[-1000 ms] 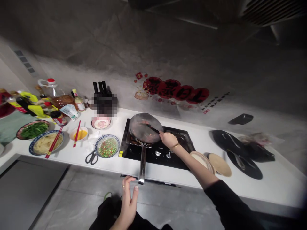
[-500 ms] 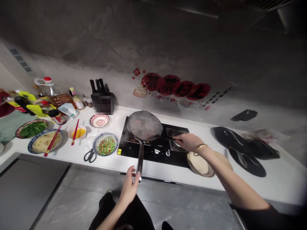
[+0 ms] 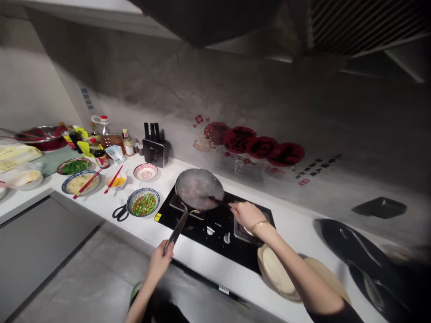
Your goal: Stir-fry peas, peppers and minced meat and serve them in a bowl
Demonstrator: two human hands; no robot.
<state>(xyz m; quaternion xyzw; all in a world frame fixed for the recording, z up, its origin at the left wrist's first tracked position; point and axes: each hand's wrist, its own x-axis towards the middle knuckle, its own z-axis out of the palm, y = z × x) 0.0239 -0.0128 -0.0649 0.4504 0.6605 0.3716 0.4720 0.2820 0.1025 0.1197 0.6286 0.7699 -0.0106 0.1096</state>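
Observation:
A frying pan sits on the left burner of the black gas hob, with steam rising over reddish food inside. My left hand is closed around the end of the pan's long metal handle. In my right hand is the handle of a dark spatula, whose head reaches into the pan at its right side and is partly lost in the steam. To the pan's left stands a blue-rimmed bowl of chopped green and red vegetables.
Scissors, a bowl of beaten egg with chopsticks, a noodle bowl and a plate of greens line the left counter. Behind are a knife block and an oil bottle. A round wooden board lies below my right forearm.
My left hand has gone from open fingers beside the handle's end to a grip on it. The handle has swung leftward. My view has tilted up and turned, showing more counter at left.

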